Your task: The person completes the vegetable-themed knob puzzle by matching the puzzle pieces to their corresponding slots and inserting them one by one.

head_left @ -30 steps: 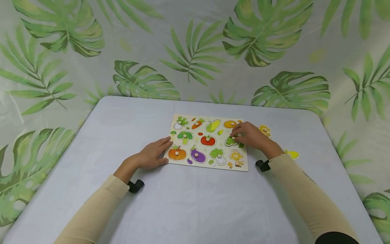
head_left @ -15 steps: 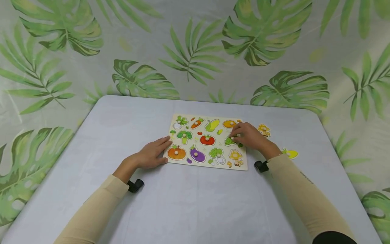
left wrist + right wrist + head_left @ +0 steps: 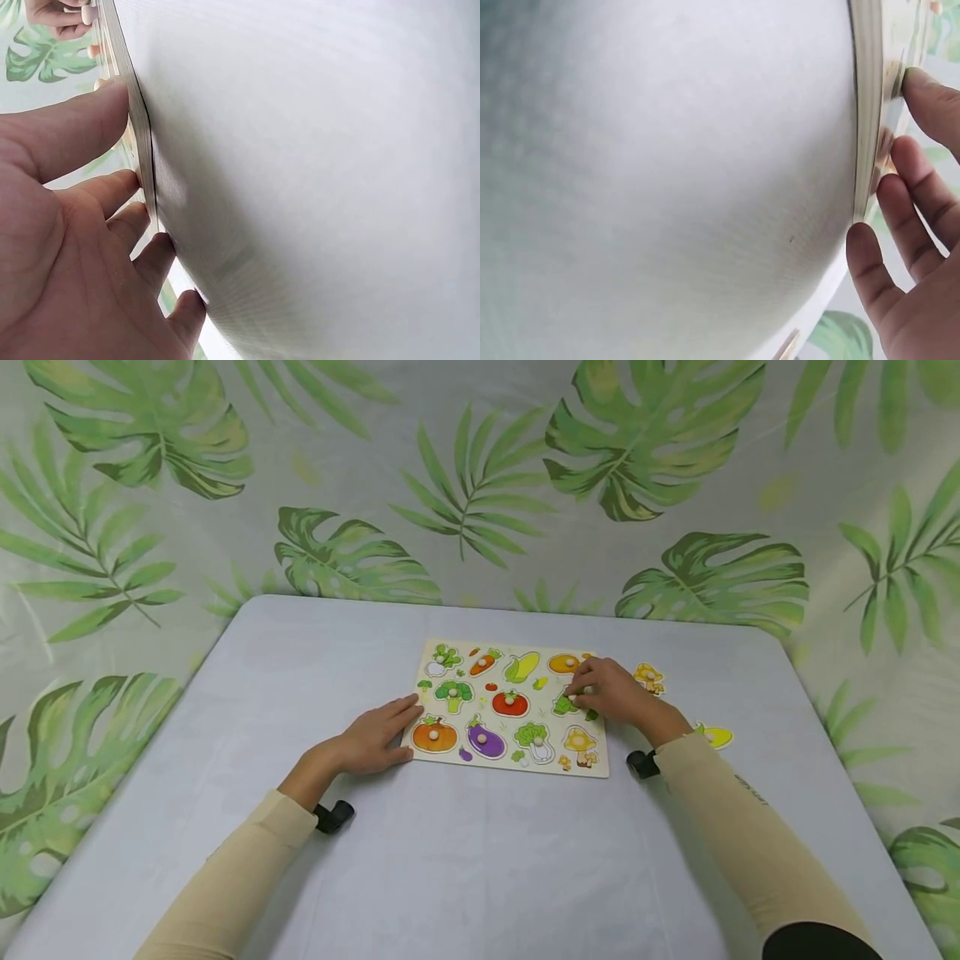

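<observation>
A wooden vegetable knob puzzle board (image 3: 501, 763) lies flat on the table. Along its left edge, my left hand (image 3: 378, 739) rests with fingers spread; in the left wrist view the thumb (image 3: 90, 124) lies over the rim. My right hand (image 3: 611, 692) reaches over the board's right side and pinches the knob of a green vegetable puzzle piece (image 3: 564, 704), partly hidden under the fingers. Knobbed pieces in the board include a pumpkin (image 3: 423, 739), an eggplant (image 3: 491, 746), a tomato (image 3: 501, 703) and a broccoli (image 3: 446, 690). The corn (image 3: 517, 670) and mushroom (image 3: 579, 739) places show no knob.
Right of the board lie a loose mushroom piece (image 3: 649, 677) and a loose corn piece (image 3: 718, 738), the latter partly behind the right forearm. A white cloth covers the table (image 3: 480, 860). A leaf-print curtain (image 3: 495, 460) hangs behind the far edge.
Almost nothing differs. The right hand stays at the green piece with only a slight shift of its fingers, and the left hand keeps its place at the board's edge.
</observation>
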`<action>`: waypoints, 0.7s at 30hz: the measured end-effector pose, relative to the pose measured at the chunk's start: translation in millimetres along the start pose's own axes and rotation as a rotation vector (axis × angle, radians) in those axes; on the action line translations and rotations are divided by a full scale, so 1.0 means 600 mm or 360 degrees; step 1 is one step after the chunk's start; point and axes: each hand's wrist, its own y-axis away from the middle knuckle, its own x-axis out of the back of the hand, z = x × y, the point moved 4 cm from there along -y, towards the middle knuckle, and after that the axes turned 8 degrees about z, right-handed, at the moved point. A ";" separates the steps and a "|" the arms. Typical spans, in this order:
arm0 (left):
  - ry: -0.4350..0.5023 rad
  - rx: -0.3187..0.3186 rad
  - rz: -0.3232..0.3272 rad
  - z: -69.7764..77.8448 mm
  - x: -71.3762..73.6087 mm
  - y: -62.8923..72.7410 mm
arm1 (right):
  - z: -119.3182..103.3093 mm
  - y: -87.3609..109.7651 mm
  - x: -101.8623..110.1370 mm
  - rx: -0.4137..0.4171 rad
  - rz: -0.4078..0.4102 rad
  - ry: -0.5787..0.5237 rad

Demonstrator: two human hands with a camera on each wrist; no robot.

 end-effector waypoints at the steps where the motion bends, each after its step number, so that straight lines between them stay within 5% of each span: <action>1: 0.0001 0.0002 0.0002 0.000 0.001 0.000 | 0.000 0.000 0.000 0.0009 0.0005 -0.0009; 11: 0.0030 -0.0010 -0.0015 0.004 0.003 0.002 | 0.003 0.002 0.001 -0.0107 -0.0056 -0.0083; 21: 0.0018 -0.0020 -0.0011 0.003 0.003 0.001 | 0.003 0.007 0.027 -0.0089 -0.0136 -0.0002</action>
